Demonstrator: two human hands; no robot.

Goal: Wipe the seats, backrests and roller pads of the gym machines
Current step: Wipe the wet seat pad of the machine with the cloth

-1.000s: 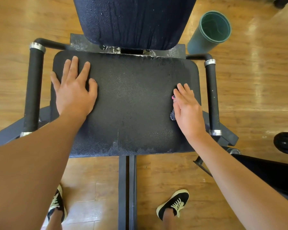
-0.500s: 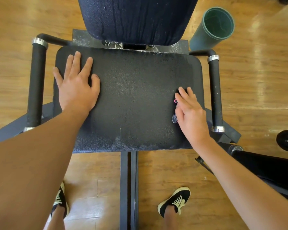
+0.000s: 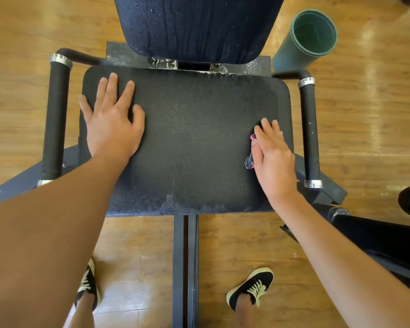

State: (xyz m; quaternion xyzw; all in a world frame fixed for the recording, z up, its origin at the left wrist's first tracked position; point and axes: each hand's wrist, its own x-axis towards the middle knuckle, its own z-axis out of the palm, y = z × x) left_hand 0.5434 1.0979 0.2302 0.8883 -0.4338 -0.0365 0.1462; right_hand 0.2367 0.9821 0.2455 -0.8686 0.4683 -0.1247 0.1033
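So the seat is a wide black pad with a pebbly vinyl-looking skin, bolted to the machine frame. It's not something you pick up, you just lean on it. My guess is firm foam under a tough cover, so it'll take real pressure, and the texture should grab a cloth rather than let it skate. The left hand is open, spread flat on the left half of the seat like a brace. The right hand sits near the right edge with its fingers laid fairly straight over a small dark cloth. A bit with a pink edge peeks out on the thumb side. It looks like pressing rather than clutching, though the thumb is hidden. The rag seems thin and floppy, so a flat palm on top is the sensible way to hold it, otherwise it'll bunch up. A paler strip runs along the front edge of the seat, and I'd guess that part hasn't been wiped yet. The backrest stands right behind the seat, and its streaks run downward, so it may be wet. The foam-grip handles run along either side, just beside the pad.
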